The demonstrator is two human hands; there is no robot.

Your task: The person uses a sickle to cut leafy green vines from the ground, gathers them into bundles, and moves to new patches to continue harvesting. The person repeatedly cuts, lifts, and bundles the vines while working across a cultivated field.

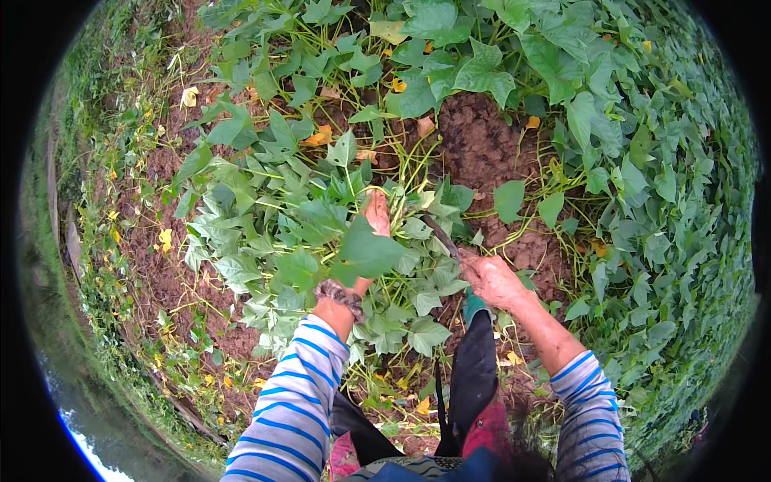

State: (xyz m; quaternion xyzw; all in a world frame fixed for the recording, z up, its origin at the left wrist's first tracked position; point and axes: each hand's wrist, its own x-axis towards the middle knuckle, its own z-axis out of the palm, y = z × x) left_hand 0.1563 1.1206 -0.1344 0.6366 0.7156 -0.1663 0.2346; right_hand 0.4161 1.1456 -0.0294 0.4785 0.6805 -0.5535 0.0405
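Note:
My left hand (377, 214) is among leafy green vines, which look like sweet potato, with its fingers closed around stems. A broad leaf (368, 250) hides part of that hand and wrist. Gathered vines (283, 223) spread out to the left of and below the hand. Closed in a fist, my right hand (495, 282) grips a hand tool (443, 236) with a narrow dark blade, perhaps a sickle or a knife. Its tip reaches up and left into the leaves, just right of my left hand; the handle is hidden in my fist.
Reddish-brown soil (488, 150) shows beyond the hands. Dense standing vines (662, 211) fill the right side. Leftward, soil (174, 223) carries cut-looking stems and yellow leaves (165, 239). My dark-clad leg (476, 355) and a green shoe (476, 306) are just below the right hand.

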